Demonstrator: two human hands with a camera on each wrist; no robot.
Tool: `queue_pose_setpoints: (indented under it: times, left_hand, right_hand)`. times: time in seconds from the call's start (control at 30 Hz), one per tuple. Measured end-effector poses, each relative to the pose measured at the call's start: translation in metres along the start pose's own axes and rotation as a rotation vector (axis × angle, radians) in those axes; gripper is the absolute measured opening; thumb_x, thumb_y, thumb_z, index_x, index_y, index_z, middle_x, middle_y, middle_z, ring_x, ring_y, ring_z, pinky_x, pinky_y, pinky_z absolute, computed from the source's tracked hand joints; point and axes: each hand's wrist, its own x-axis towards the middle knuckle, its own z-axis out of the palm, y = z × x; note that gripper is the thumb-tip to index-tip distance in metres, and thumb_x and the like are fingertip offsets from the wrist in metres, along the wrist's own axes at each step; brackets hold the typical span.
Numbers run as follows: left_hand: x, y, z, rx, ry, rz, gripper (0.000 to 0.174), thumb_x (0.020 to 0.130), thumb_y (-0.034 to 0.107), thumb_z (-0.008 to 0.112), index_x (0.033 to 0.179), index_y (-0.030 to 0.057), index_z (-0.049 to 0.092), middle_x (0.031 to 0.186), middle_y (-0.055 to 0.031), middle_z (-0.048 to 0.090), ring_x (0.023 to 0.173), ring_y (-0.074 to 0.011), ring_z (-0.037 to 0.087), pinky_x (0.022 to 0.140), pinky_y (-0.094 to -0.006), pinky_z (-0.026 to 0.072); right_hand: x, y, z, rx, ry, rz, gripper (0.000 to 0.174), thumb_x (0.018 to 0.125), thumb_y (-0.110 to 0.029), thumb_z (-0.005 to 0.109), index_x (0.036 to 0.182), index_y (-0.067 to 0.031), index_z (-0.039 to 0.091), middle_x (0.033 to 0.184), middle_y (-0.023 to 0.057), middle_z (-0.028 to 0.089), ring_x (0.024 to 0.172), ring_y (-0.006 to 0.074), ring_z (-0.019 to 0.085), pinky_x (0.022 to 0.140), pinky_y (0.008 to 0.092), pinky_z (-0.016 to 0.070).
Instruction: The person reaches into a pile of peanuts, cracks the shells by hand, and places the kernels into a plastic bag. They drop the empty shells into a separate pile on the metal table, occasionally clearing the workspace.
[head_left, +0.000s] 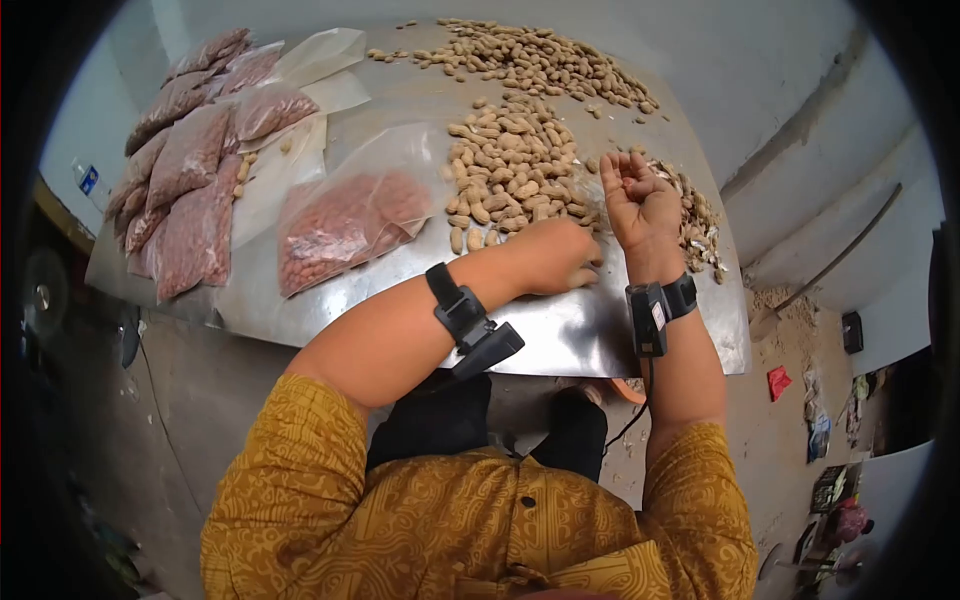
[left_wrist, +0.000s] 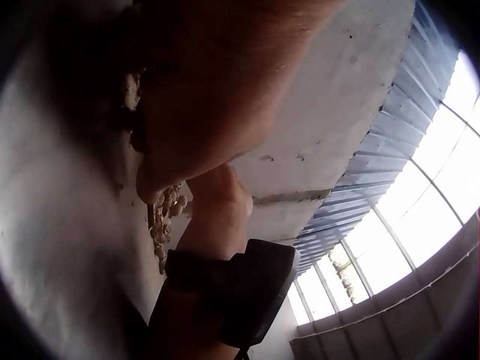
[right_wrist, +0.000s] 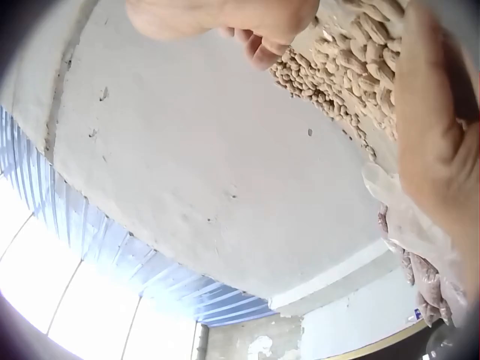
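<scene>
The right hand (head_left: 640, 208) is palm up over the tabletop (head_left: 560, 335), its fingers bent inward around a small reddish kernel (head_left: 629, 183); the kernel is too small for its long axis to be read. Just beside it, the left hand (head_left: 556, 258) is back up with its fingers curled under, and whether they hold anything cannot be told.

The near heap of unshelled peanuts (head_left: 515, 165) lies just beyond the left hand, its long axis running away from the person. Single peanuts in it point every way, though a couple at its near left corner point toward the person. A farther heap (head_left: 540, 65) stretches crosswise, slanting nearer at its right end. Shell debris (head_left: 697, 215) forms a strip right of the right hand, running from far to near.

Left of the near heap, a clear bag of reddish kernels (head_left: 335, 235) lies slantwise, its slack end pointing away and to the right. Filled bags (head_left: 190, 160) are piled at the far left.
</scene>
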Motion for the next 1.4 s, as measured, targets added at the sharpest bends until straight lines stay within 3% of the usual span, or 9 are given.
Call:
queue_pose_setpoints:
  times: [0.07, 0.23, 0.33, 0.57, 0.7, 0.8, 0.93, 1.2, 1.4]
  left_hand:
    - [0.001, -0.002, 0.003, 0.025, -0.025, 0.018, 0.024, 0.074, 0.025, 0.064, 0.09, 0.0065, 0.068, 0.081, -0.0153, 0.064, 0.079, -0.0328, 0.061, 0.071, -0.0418, 0.0476]
    - [-0.001, -0.005, 0.008, 0.011, 0.052, 0.055, 0.023, 0.075, 0.023, 0.06, 0.088, 0.0065, 0.068, 0.083, -0.016, 0.064, 0.079, -0.0342, 0.061, 0.072, -0.0428, 0.0477]
    - [0.001, -0.003, 0.002, 0.066, -0.018, 0.027, 0.02, 0.076, 0.022, 0.059, 0.087, 0.0064, 0.066, 0.084, -0.0163, 0.064, 0.08, -0.0347, 0.061, 0.073, -0.0415, 0.0481]
    - [-0.016, 0.003, -0.016, -0.431, 0.191, 0.243, 0.028, 0.083, 0.019, 0.056, 0.108, 0.0076, 0.058, 0.111, -0.0141, 0.059, 0.1, -0.0259, 0.057, 0.088, -0.0351, 0.0448]
    - [-0.005, -0.006, -0.002, -0.572, 0.381, 0.438, 0.029, 0.083, 0.014, 0.056, 0.111, 0.0068, 0.057, 0.115, -0.0153, 0.058, 0.107, -0.0249, 0.056, 0.091, -0.0352, 0.0431]
    - [-0.015, -0.002, -0.013, -0.308, 0.121, 0.1, 0.025, 0.082, 0.015, 0.056, 0.105, 0.0065, 0.06, 0.104, -0.0176, 0.063, 0.099, -0.0299, 0.06, 0.085, -0.0357, 0.046]
    - [-0.004, -0.009, -0.001, -0.025, 0.126, -0.123, 0.015, 0.076, 0.017, 0.057, 0.085, 0.0082, 0.065, 0.085, -0.0155, 0.064, 0.083, -0.0353, 0.061, 0.074, -0.0411, 0.0485]
    - [-0.001, -0.028, -0.014, 0.055, 0.644, -0.283, 0.017, 0.079, 0.019, 0.058, 0.089, 0.0091, 0.067, 0.087, -0.0125, 0.062, 0.083, -0.0317, 0.06, 0.072, -0.0412, 0.0483]
    - [-0.004, -0.039, -0.02, 0.093, 0.693, -0.319, 0.016, 0.079, 0.016, 0.058, 0.09, 0.0085, 0.067, 0.088, -0.0116, 0.062, 0.084, -0.0312, 0.059, 0.073, -0.0405, 0.0476]
  right_hand:
    - [0.001, 0.009, 0.004, -0.142, -0.057, 0.057, 0.037, 0.067, 0.017, 0.032, 0.101, 0.0122, 0.046, 0.098, 0.019, 0.049, 0.095, 0.0306, 0.053, 0.1, 0.044, 0.0431]
    - [-0.001, 0.031, 0.038, -0.598, -0.196, 0.179, 0.02, 0.077, 0.016, 0.035, 0.09, 0.0095, 0.049, 0.094, 0.016, 0.05, 0.088, 0.0251, 0.056, 0.081, 0.0305, 0.0558]
    - [-0.01, 0.047, 0.067, -0.752, -0.296, 0.251, 0.018, 0.08, 0.014, 0.037, 0.093, 0.0103, 0.049, 0.096, 0.0155, 0.052, 0.092, 0.0249, 0.058, 0.084, 0.0299, 0.0543]
    - [0.001, 0.117, 0.103, -0.901, -0.477, 0.558, 0.027, 0.095, -0.02, 0.045, 0.105, 0.0032, 0.053, 0.098, 0.0119, 0.056, 0.094, 0.0216, 0.056, 0.085, 0.0313, 0.0488]
    - [-0.01, 0.127, 0.111, -0.903, -0.504, 0.515, 0.035, 0.094, -0.027, 0.046, 0.114, 0.0017, 0.05, 0.105, 0.0139, 0.057, 0.095, 0.0227, 0.057, 0.083, 0.0321, 0.047]
    - [-0.015, 0.108, 0.111, -0.936, -0.516, 0.425, 0.036, 0.091, -0.023, 0.053, 0.117, 0.0013, 0.049, 0.103, 0.0127, 0.059, 0.09, 0.0224, 0.059, 0.077, 0.0309, 0.049]
    - [-0.009, 0.055, 0.098, -1.083, -0.526, 0.236, 0.026, 0.089, -0.015, 0.055, 0.109, 0.0017, 0.054, 0.102, 0.0105, 0.059, 0.087, 0.0194, 0.061, 0.073, 0.0297, 0.0525]
    - [0.003, -0.018, 0.012, -1.13, -0.236, 0.025, 0.025, 0.083, -0.003, 0.057, 0.107, 0.0027, 0.056, 0.097, 0.0068, 0.061, 0.078, 0.015, 0.061, 0.073, 0.0265, 0.0512]
    - [0.01, -0.028, -0.014, -1.936, -0.37, -0.289, 0.014, 0.073, -0.005, 0.059, 0.084, 0.0012, 0.065, 0.078, 0.0113, 0.065, 0.075, 0.0188, 0.062, 0.068, 0.0302, 0.048]
